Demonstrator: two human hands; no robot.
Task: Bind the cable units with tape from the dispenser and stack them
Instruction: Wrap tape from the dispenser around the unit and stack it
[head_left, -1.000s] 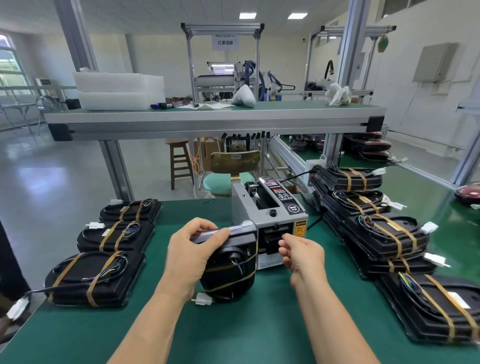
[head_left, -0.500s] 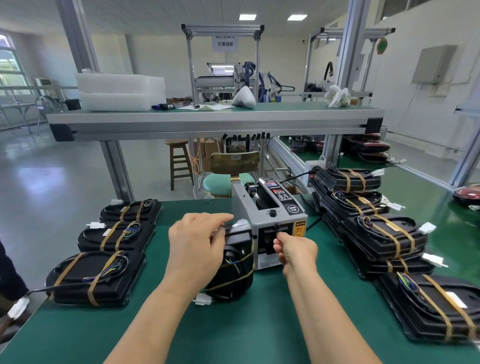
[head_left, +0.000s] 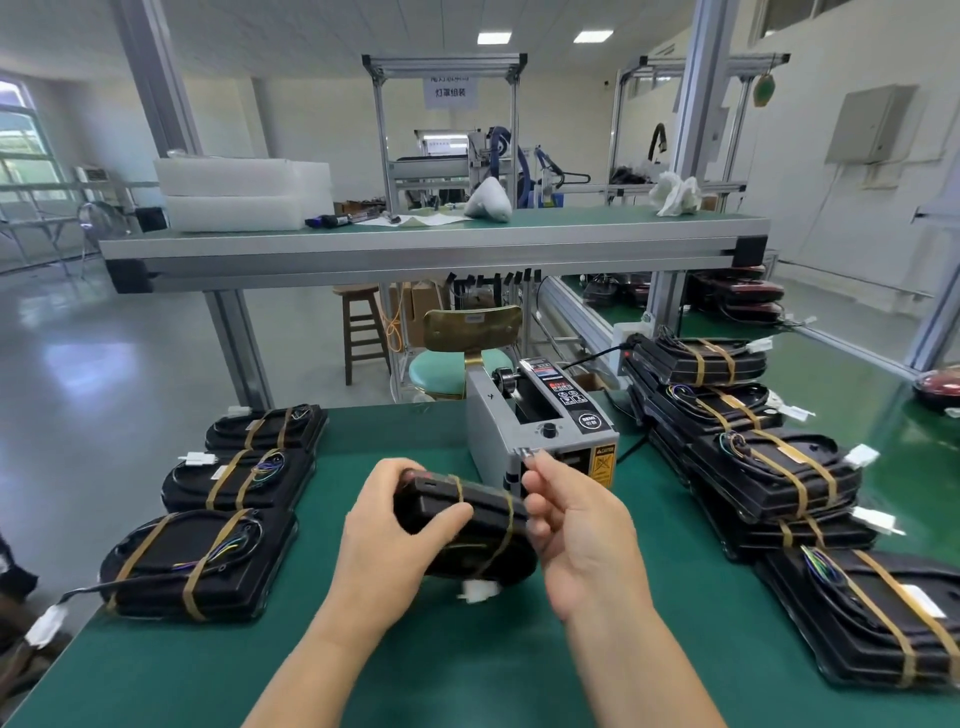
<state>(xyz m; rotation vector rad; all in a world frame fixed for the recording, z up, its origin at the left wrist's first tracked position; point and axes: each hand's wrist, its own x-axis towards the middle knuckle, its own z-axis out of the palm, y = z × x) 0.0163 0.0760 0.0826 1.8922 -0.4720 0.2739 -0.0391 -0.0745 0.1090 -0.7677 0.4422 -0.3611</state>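
At the table's (head_left: 467, 675) centre, at 6 o'clock from the tape dispenser (head_left: 540, 431), your left hand (head_left: 400, 525) grips the cable unit (head_left: 467, 525), fingers curled round its left end. It is black, flat and round-edged, crossed by tan tape bands, with a white connector (head_left: 478, 591) dangling beneath. Your right hand (head_left: 576, 530) pinches a short pale tape strip (head_left: 527, 453) at the dispenser's mouth.

Glossy grey floor (head_left: 93, 395), ceiling lights (head_left: 543, 37)
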